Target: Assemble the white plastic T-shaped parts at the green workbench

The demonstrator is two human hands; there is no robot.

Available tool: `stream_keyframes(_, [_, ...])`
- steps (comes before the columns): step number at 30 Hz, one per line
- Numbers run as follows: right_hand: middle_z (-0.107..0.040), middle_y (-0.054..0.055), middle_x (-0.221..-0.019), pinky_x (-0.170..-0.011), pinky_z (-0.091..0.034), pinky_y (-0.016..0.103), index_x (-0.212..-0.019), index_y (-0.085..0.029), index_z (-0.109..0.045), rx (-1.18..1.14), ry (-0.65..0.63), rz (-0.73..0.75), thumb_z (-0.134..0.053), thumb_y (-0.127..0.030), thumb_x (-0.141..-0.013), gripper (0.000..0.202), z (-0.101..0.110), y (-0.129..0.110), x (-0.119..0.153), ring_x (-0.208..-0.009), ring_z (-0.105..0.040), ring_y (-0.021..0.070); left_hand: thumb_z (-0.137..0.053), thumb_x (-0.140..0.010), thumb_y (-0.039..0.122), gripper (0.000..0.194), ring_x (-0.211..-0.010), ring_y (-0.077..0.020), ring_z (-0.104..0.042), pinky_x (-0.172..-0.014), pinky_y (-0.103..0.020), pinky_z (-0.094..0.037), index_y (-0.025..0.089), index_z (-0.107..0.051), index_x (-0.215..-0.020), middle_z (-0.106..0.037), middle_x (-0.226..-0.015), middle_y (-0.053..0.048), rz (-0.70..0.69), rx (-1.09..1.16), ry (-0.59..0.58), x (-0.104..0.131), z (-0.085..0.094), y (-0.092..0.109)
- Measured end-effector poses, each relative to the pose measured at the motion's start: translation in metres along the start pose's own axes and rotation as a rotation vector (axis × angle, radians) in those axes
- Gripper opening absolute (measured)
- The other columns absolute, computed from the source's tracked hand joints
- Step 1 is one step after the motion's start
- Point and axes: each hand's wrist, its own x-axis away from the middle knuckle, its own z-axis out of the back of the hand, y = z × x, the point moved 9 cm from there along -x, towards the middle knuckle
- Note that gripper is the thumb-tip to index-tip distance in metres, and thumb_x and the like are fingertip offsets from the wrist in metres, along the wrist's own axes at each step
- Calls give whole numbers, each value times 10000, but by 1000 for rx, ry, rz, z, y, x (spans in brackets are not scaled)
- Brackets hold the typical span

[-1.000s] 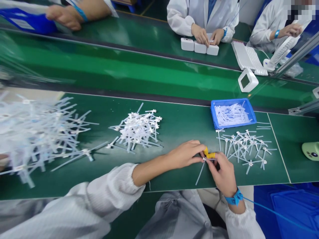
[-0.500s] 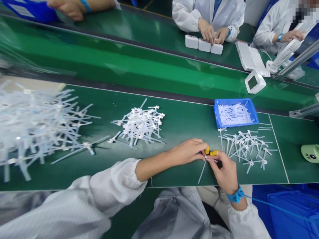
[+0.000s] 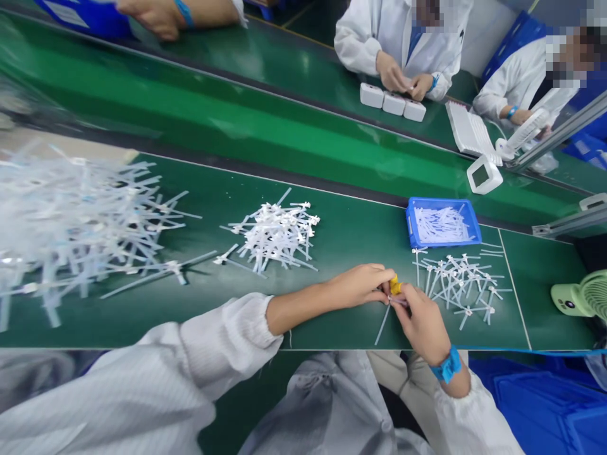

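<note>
Green worktop (image 3: 351,237) stretches across the view, its near edge a little below two hands and its far edge running along a dark band. Slightly right of centre, the left hand (image 3: 363,285) and right hand (image 3: 424,319) meet fingertip to fingertip, both in a narrow pinch on one strip piece (image 3: 382,325). It is slender and pale, with a small white hub at the fingers; one strip slants down toward the near edge, another points right. Yellow covering (image 3: 395,285) shows on the meeting fingertips; how many covers is hard to tell.

Three piles of similar pieces, too tangled to count, lie around: a right pile (image 3: 465,278) just beside the right hand, a middle pile (image 3: 279,237) beyond the left forearm, and a large, blurred left heap (image 3: 85,215). Green surface separates the middle pile from one blue tray (image 3: 411,227) of loose strips, beside which lie three single strips (image 3: 492,250). Farther right are a pale seam and one green fan (image 3: 566,298). Across the bench, parts of three co-workers show, one behind three white boxes (image 3: 392,102).
</note>
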Motion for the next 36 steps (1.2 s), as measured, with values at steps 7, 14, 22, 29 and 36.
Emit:
stream_keyframes(7, [-698, 81, -1139, -843, -578, 338, -1055, -253, -648, -153, 15, 47, -612, -198, -1070, 66, 12, 2, -1, -962, -707, 238, -818, -977, 210, 214, -969, -199, -700, -828, -260, -456, 214, -608, -1016, -755, -961, -18, -33, 27, 14, 0, 2, 3])
stream_keyframes(14, [-729, 69, -1010, -806, -557, 337, -964, -245, -649, -51, -36, 100, -555, -220, -1103, 170, 7, -2, -6, -918, -711, 239, -854, -948, 224, 233, -945, -201, -700, -801, -266, -441, 212, -625, -988, -743, -909, -5, -42, 7, 44, -1, 1, 1])
stream_keyframes(22, [-708, 63, -910, -762, -528, 339, -849, -241, -637, -7, -97, 80, -523, -281, -1126, 303, 3, 2, -10, -843, -680, 238, -845, -949, 214, 208, -928, -193, -685, -792, -253, -445, 216, -637, -959, -731, -917, -5, -50, 40, 33, -3, 2, 4])
stream_keyframes(29, [-718, 49, -973, -770, -534, 331, -977, -237, -680, -110, -113, 19, -611, -317, -1105, 166, 9, 10, -10, -861, -695, 229, -862, -930, 187, 227, -951, -201, -701, -798, -255, -448, 217, -649, -1003, -742, -926, -7, -66, -25, 23, -4, 1, 3])
stream_keyframes(36, [-729, 67, -992, -813, -532, 338, -920, -239, -653, -98, -144, 53, -560, -270, -1114, 217, 5, 3, -15, -918, -699, 240, -858, -930, 183, 219, -944, -208, -689, -814, -270, -449, 225, -653, -994, -749, -937, -10, -78, 32, 36, -4, 3, 4])
